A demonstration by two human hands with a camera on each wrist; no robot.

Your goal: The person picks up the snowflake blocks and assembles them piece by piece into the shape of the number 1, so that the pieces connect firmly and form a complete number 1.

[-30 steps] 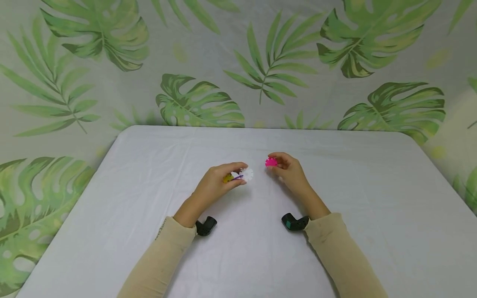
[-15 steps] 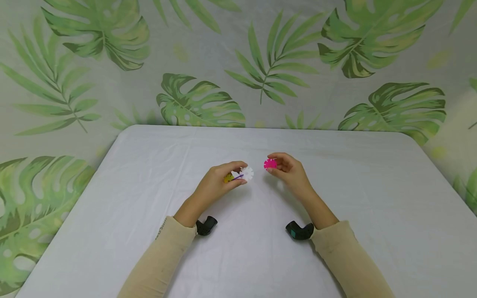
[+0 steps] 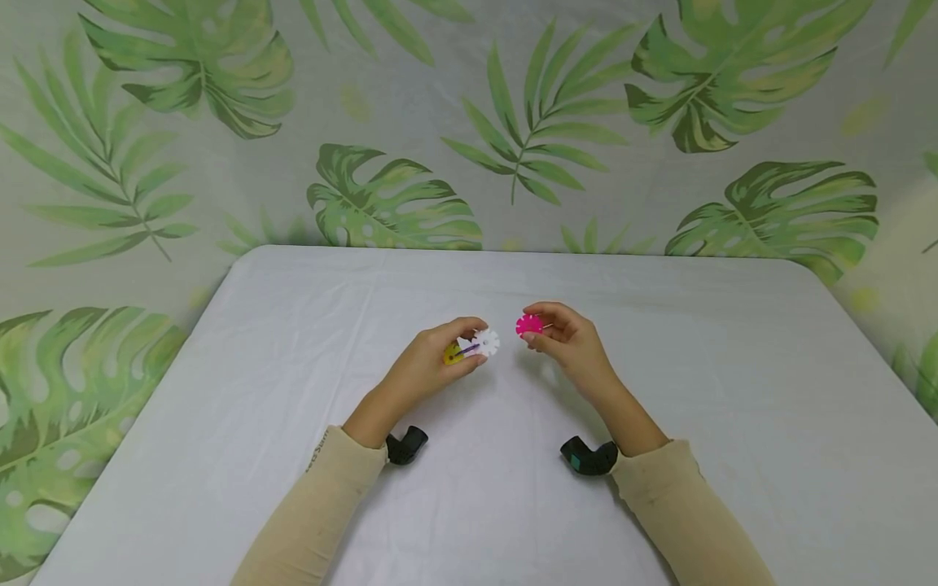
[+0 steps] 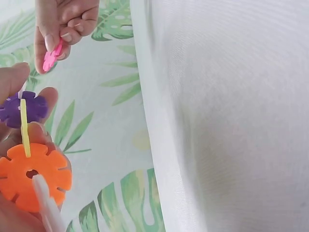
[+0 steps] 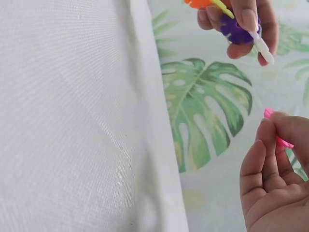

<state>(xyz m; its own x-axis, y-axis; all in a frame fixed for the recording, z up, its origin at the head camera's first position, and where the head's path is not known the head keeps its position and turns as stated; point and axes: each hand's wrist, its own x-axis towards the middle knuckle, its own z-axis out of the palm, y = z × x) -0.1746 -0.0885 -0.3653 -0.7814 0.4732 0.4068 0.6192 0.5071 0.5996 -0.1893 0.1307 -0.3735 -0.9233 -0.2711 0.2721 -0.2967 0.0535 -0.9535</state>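
Note:
My left hand grips a chain of notched plastic snowflake discs slotted together. A white disc stands at its right end between thumb and fingers. In the left wrist view the chain shows a purple disc, a yellow disc seen edge-on, an orange disc and another white disc nearest the camera. My right hand pinches a pink snowflake disc between thumb and fingers. The pink disc is apart from the chain, a short gap to its right.
Both hands are above a table with a white cloth. A leaf-patterned backdrop rises behind the table's far edge. Black wrist cameras sit at the inner side of each cuff.
The right hand has shifted slightly left and down, bringing the pink disc a little nearer the white one. The pink disc has turned in the fingers. The left hand has barely moved.

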